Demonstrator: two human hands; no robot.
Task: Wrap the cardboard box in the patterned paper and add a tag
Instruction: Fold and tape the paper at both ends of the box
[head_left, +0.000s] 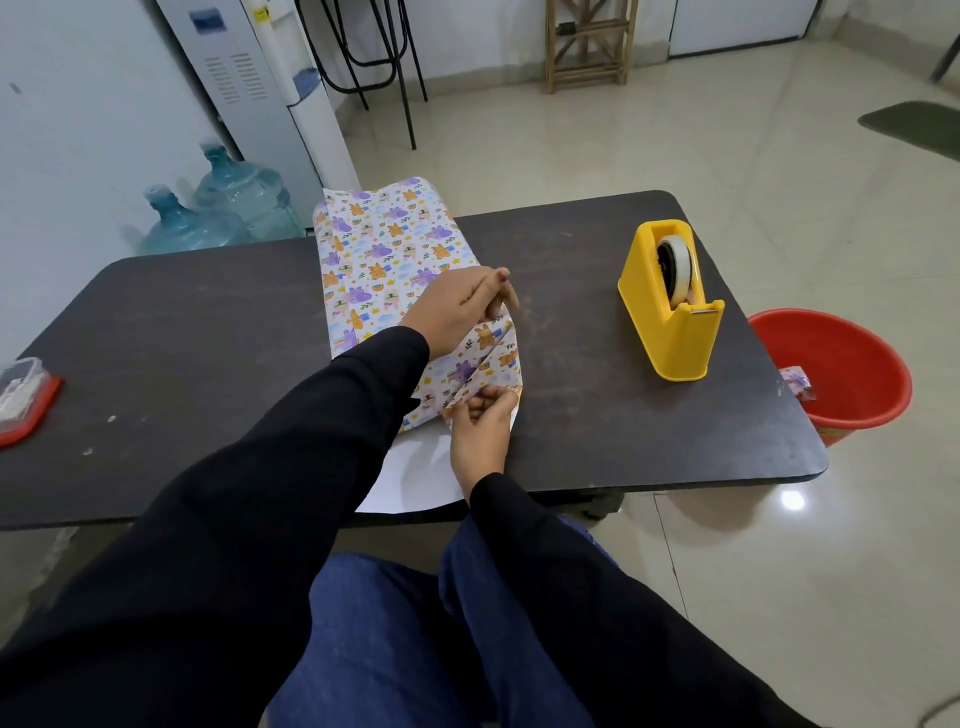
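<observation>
The patterned paper (382, 249), white with orange and purple animals, covers the cardboard box in the middle of the dark table (182, 322); the box itself is hidden under it. My left hand (457, 306) rests on top of the wrapped box near its right edge, fingers pressing the paper down. My right hand (480, 421) pinches a folded flap of the paper at the near end. The paper's white underside (415, 473) lies flat toward the table's front edge. No tag is in view.
A yellow tape dispenser (672, 306) stands on the right of the table. A small red-lidded container (23, 400) sits at the left edge. A red bucket (841, 374) stands on the floor to the right, water bottles (228, 213) behind the table.
</observation>
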